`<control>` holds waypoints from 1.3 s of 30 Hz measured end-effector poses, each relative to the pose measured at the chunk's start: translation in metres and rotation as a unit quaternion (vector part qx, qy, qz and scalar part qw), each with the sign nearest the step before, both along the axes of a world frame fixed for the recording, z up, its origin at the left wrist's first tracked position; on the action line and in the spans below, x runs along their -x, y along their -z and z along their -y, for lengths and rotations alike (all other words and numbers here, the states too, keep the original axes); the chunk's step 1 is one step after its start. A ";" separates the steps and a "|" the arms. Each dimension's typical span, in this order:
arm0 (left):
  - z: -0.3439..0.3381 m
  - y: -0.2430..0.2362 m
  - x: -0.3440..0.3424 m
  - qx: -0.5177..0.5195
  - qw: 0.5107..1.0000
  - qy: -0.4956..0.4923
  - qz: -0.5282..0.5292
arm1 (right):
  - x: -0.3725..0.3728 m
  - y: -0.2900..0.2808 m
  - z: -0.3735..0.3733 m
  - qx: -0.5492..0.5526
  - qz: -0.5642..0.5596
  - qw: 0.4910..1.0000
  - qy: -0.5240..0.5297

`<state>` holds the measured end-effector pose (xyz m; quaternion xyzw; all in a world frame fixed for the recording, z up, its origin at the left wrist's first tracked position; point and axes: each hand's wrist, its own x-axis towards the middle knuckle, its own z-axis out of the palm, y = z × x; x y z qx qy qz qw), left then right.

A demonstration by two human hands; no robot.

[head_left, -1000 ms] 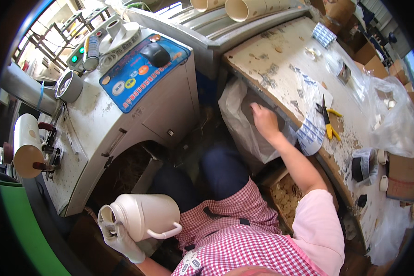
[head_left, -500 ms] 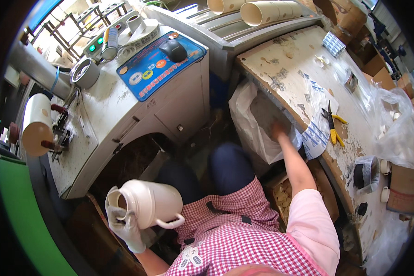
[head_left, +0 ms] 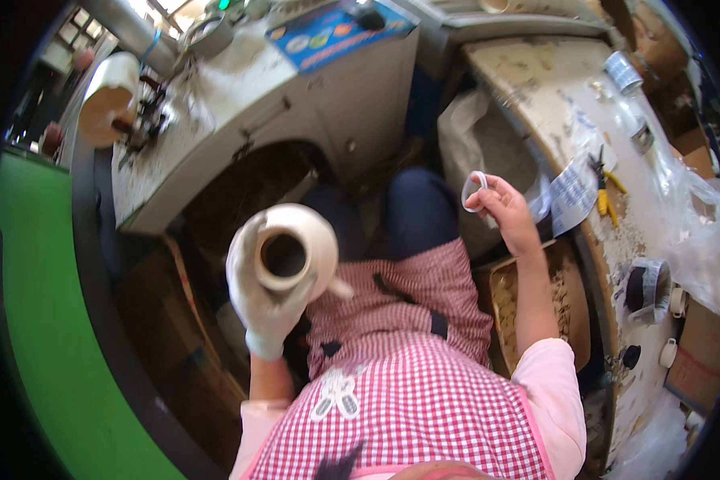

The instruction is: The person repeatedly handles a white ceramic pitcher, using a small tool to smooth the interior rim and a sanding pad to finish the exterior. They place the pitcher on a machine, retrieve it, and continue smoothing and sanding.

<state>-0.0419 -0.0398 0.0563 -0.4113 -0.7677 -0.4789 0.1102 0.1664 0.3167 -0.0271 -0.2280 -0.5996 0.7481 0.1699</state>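
In my gloved left hand (head_left: 250, 298) is a cream plastic jug (head_left: 321, 240) with a side handle. The fingers wrap round its neck and shoulder, and its round open mouth faces up toward me. My bare right hand (head_left: 510, 214) pinches a thin white ring (head_left: 465, 194) between thumb and fingers, above my knee and beside a whitish plastic bag (head_left: 458, 128). A gap separates the ring from the jug. Much of the jug's body is hidden behind its top and the glove.
At right, a worn table (head_left: 528, 60) carries yellow-handled pliers (head_left: 602, 188), a clear plastic bag (head_left: 696, 232) and a printed roll (head_left: 622, 72). Below its edge stands a carton (head_left: 564, 296) with small pale pieces. A white cabinet (head_left: 352, 104) is ahead; a green panel (head_left: 40, 264) lies left.
My right hand has come out of the plastic bag, now with a white ring. My left hand has tipped the jug so its mouth points up, nearer my lap. The view has shifted.
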 end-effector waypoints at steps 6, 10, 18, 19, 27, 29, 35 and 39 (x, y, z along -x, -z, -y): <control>-0.005 0.012 -0.010 -0.007 0.998 0.010 -0.063 | 0.010 0.008 0.066 0.101 0.130 0.984 -0.067; -0.006 0.016 -0.012 -0.023 0.997 0.025 -0.066 | -0.006 0.015 0.080 -0.146 0.091 0.985 -0.006; -0.007 0.018 -0.011 -0.034 0.998 0.022 -0.057 | -0.007 -0.003 0.090 -0.615 0.048 0.786 -0.040; -0.007 0.017 -0.011 -0.032 0.998 0.020 -0.059 | -0.004 -0.013 0.092 -0.575 0.061 0.815 -0.038; -0.016 0.009 -0.014 0.029 0.995 0.026 -0.094 | 0.056 -0.119 0.121 -0.439 -0.183 0.873 -0.110; -0.017 0.005 -0.016 0.046 0.995 0.033 -0.083 | 0.069 -0.131 0.137 -0.272 -0.190 0.928 -0.169; -0.020 0.002 -0.022 0.061 0.995 0.064 -0.055 | 0.088 -0.133 0.159 -0.472 -0.078 0.844 -0.244; -0.021 0.004 -0.019 0.074 0.990 0.076 -0.091 | 0.087 -0.119 0.169 -0.615 -0.057 0.755 -0.221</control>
